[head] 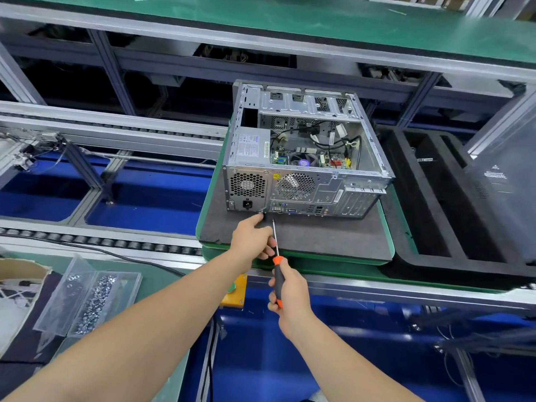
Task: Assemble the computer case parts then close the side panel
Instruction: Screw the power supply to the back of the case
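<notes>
An open silver computer case lies on its side on a grey padded pallet, its rear panel facing me and its motherboard and cables exposed. My left hand reaches to the rear panel's lower edge under the power supply, fingertips pinching something small there that I cannot make out. My right hand grips the orange-and-black handle of a screwdriver, whose thin shaft points up toward that same spot, tip just short of the case. The grey side panel leans at the far right.
A clear plastic box of small screws sits on the green bench at lower left. A black foam tray lies right of the pallet. A yellow button box is mounted at the bench edge. Roller conveyor rails run to the left.
</notes>
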Available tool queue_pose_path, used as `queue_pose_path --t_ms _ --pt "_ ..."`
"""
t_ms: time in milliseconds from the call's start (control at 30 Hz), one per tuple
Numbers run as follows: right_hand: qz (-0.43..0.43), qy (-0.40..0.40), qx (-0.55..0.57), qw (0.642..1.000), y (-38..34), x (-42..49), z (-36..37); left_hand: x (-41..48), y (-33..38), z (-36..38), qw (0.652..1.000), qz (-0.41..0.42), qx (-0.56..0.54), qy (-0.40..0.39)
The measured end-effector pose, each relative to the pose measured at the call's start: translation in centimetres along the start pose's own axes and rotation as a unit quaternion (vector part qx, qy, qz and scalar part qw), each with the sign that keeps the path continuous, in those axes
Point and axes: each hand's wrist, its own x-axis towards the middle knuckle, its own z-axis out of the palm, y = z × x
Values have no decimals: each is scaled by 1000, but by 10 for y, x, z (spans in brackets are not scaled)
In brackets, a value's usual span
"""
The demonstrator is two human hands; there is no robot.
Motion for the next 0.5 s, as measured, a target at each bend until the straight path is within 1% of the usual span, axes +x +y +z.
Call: queue_pose_path --t_ms 100,200,400,500 --pt "-4 0 0 1000 -2 2 -2 2 -3 4 999 -15 -31 -30" --pt "-16 -4 -15 1000 -2 3 -3 2 -9 6 994 -27 -92 -42" --pt "-50 -5 -49 998 -2 1 1 4 -18 -2 985 -24 -169 -22" --pt "-58 2 -50 997 -4 0 4 4 -15 -3 984 -27 -174 -13"
